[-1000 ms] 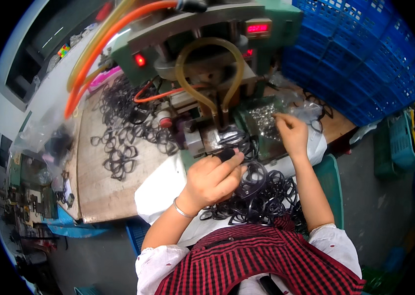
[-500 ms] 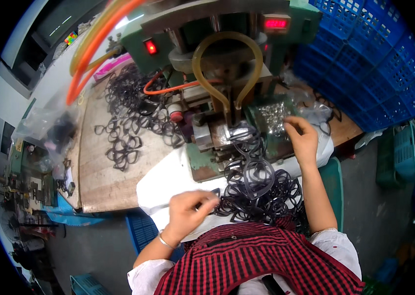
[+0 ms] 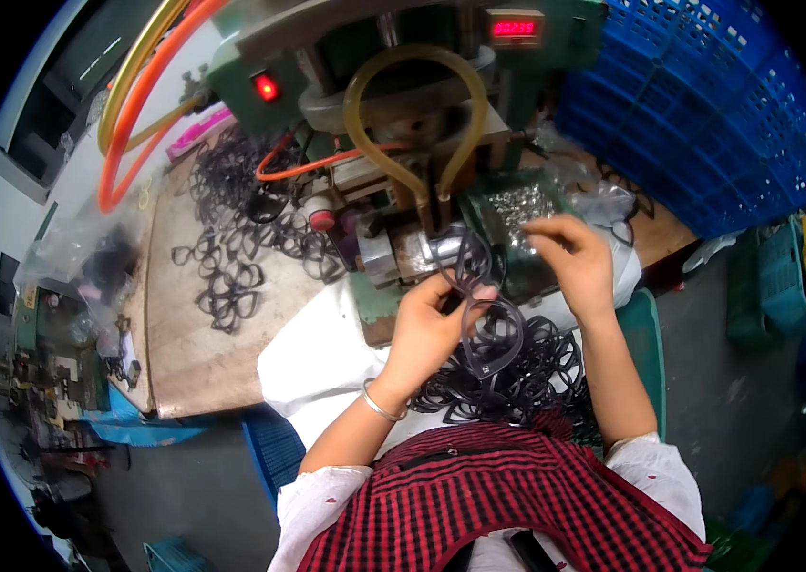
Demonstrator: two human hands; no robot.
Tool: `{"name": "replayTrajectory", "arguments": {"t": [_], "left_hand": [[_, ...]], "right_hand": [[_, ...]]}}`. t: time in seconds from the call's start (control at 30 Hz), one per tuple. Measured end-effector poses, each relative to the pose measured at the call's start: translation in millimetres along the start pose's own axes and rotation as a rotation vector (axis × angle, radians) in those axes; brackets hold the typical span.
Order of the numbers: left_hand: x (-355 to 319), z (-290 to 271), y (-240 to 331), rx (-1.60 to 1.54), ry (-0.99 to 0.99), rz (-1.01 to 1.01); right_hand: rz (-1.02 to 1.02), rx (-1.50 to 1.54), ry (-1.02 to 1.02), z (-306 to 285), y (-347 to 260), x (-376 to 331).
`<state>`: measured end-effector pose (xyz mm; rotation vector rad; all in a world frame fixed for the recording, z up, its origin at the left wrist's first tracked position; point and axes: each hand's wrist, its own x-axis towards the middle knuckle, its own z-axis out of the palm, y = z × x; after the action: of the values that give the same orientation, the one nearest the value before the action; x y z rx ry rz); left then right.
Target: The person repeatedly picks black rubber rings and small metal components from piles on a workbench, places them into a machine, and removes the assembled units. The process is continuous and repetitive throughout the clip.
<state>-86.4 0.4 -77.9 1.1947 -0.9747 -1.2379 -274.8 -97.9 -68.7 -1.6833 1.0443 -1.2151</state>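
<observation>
A dark eyeglass frame (image 3: 489, 369) stands on end at the metal fixture (image 3: 380, 255) of a green press. My left hand (image 3: 430, 329) is closed round its middle, thumb and fingers pinching it. To the right, my right hand (image 3: 577, 259) hangs over the edge of a green tray (image 3: 556, 198) with many small shiny metal pieces (image 3: 516, 204). Its thumb and forefinger are brought together; whatever lies between them is too small to make out. Below the fixture, a heap of dark eyeglass frames (image 3: 546, 367) rests on white cloth in front of me.
More dark frames (image 3: 231, 286) are spread over the wooden table (image 3: 174, 353) at left. A yellowish hose (image 3: 355, 105) loops in front of the press, and an orange hose (image 3: 115, 172) hangs at upper left. Blue crates (image 3: 708, 124) stand at right.
My left hand has moved up and right from beside the heap and now grips the eyeglass frame at the fixture. My right hand stays by the tray. The view has shifted slightly.
</observation>
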Motion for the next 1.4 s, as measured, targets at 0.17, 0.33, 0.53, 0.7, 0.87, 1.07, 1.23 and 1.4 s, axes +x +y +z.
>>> {"name": "replayTrajectory", "arguments": {"t": [0.17,0.33,0.53,0.7,0.87,1.07,1.23,1.4], "left_hand": [[-1.7,17.6,-7.2,0.593,0.253,0.231],[8.8,28.4,-14.3,0.101,0.191,0.092],[-38.4,13.7,-7.9,0.007,0.166,0.173],[-46.0,-39.3,72.7,0.033,0.233,0.7],[15.3,-55.6,123.9,0.269,0.462,0.687],[-57.5,-47.6,84.3,-0.11,-0.272,-0.013],[-31.5,-11.6,79.7,-0.348,-0.428,-0.479],[-10.9,-2.7,57.1,-0.488,-0.251,-0.428]], "right_hand": [[0.06,0.227,-0.193,42.6,-27.7,36.4],[0.121,0.37,-0.201,60.8,-35.4,37.6],[0.136,0.55,-0.183,78.6,-42.9,26.1],[0.196,0.656,-0.075,84.5,-48.2,14.0],[0.27,0.822,-0.12,74.3,-63.6,4.9],[-0.106,0.42,-0.368,27.6,-36.5,3.8],[0.064,-0.833,0.167,-28.9,35.3,-26.9],[-0.148,-0.928,0.261,-0.8,70.5,-14.3]]}}
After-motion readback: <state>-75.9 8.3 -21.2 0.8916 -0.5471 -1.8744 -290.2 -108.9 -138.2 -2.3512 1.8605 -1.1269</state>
